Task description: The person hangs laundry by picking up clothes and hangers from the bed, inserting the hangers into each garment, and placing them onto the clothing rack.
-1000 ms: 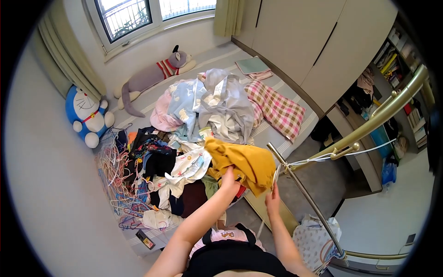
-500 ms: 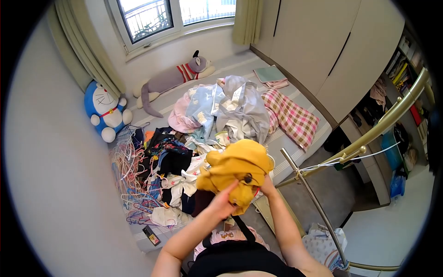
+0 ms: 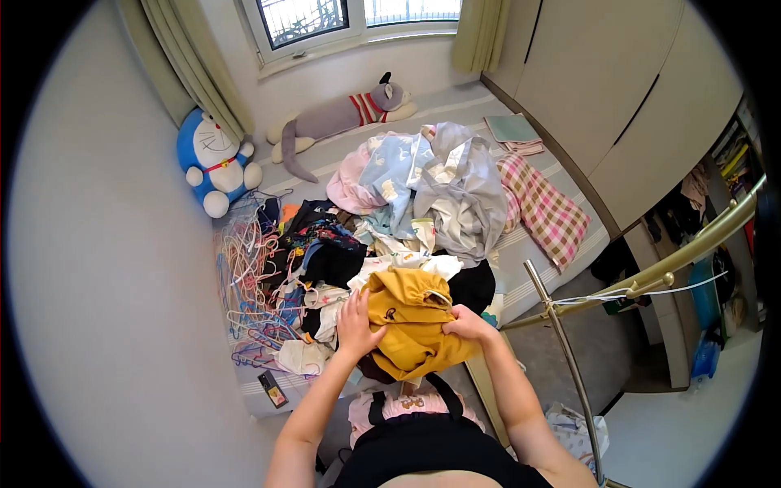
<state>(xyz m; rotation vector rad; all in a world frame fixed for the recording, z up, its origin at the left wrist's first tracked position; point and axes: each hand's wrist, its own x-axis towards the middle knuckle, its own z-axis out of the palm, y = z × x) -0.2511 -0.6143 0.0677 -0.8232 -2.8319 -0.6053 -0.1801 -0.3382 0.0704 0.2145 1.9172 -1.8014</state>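
A mustard-yellow garment [image 3: 415, 329], with a gathered edge at its top and a small dark mark, is spread between my two hands above the near edge of the bed. My left hand [image 3: 356, 327] lies against the garment's left side, its fingers apart. At the right side my right hand [image 3: 470, 323] pinches the cloth between thumb and fingers. Behind the garment lie white printed clothes [image 3: 382, 264] and a black garment [image 3: 473, 286]. Dark clothes [image 3: 329, 252] are heaped to the left.
Tangled hangers [image 3: 248, 276] lie at the bed's left side, near a phone [image 3: 272, 389]. Beyond are a blue plush toy [image 3: 218, 163], a long grey plush [image 3: 329, 124], bedding [image 3: 460, 191] and a checked pillow [image 3: 543, 207]. A metal rail [image 3: 569, 358] stands at the right.
The yellow garment has gone from bunched up to more spread out and turned. My left hand has moved to its left side, my right hand to its upper right. The view has shifted.
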